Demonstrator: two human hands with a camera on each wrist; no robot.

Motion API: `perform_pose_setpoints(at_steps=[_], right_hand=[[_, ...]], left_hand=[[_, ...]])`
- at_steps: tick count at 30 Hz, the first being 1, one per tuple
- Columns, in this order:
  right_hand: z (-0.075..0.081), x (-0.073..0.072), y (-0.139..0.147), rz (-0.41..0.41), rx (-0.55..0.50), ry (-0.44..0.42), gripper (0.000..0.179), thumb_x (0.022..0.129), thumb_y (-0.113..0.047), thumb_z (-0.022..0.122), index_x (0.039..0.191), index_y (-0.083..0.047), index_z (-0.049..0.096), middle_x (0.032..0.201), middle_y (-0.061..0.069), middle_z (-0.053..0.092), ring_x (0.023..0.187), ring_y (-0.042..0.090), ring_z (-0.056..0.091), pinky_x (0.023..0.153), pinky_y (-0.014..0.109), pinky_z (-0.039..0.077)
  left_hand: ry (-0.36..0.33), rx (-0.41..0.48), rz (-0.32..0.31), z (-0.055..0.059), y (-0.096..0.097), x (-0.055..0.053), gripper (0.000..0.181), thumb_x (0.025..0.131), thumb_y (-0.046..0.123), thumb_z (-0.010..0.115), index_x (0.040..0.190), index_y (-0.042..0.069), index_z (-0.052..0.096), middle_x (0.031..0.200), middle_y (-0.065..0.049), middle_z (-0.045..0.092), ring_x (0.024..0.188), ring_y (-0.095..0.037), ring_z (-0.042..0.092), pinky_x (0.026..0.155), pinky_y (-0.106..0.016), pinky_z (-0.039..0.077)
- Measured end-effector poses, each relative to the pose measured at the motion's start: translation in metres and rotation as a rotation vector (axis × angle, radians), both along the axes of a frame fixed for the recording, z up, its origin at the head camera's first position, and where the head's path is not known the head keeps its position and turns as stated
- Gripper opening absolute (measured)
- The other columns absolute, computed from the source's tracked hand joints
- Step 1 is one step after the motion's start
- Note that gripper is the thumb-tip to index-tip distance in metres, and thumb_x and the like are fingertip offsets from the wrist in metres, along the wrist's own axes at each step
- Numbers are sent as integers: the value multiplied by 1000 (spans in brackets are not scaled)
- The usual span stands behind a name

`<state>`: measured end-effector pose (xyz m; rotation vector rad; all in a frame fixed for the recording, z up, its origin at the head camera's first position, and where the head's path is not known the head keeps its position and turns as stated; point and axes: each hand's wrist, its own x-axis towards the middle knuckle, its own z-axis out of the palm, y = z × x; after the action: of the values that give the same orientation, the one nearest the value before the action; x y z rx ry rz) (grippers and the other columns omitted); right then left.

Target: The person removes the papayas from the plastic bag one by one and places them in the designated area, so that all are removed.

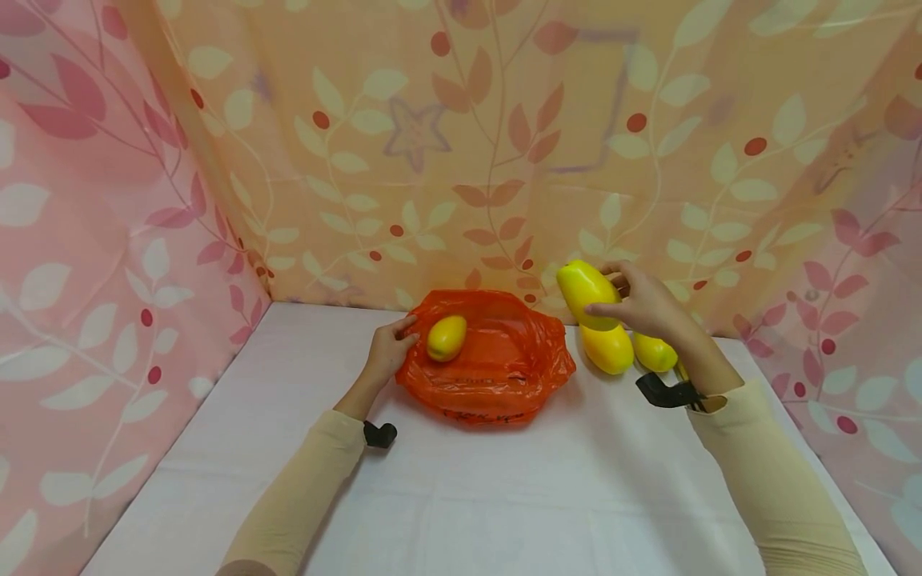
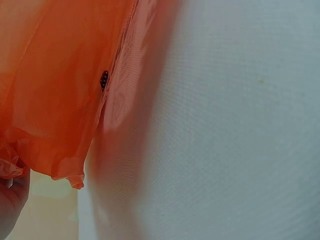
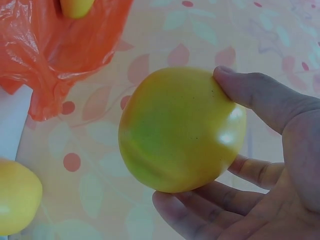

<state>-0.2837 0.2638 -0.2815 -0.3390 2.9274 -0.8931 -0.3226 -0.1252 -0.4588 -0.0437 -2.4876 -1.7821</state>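
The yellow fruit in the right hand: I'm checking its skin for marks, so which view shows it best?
The right wrist view: the fruit appears large and close, with small dark specks visible. The head view shows it smaller, held in the right hand; the left wrist view doesn't show it.

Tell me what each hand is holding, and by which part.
The right hand holds a yellow fruit by opposite sides, between thumb and fingers. The left hand grips the orange plastic bag by its left edge.
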Motion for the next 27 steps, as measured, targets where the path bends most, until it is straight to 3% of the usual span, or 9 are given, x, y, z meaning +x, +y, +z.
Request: perform_pose_setpoints(at_steps=[14,27], right_hand=[[-8,7,12,-26,-16,-14,80,85,-48,72,141,-4,36,137,28,50,121,43,51,98,56,48],[-20,16,22,-79,-18,-9,81,84,-48,72,141,-3,37,134,28,51,120,44,51,96,57,49]], left_hand=[[-16,9,1,-1,0,-1,44,95,5,59,138,2,54,143,-21,51,136,-31,46,110,-44,42],[-13,3,0,3,2,2,44,94,5,60,138,0,54,143,-22,50,137,-32,44,112,-44,40]])
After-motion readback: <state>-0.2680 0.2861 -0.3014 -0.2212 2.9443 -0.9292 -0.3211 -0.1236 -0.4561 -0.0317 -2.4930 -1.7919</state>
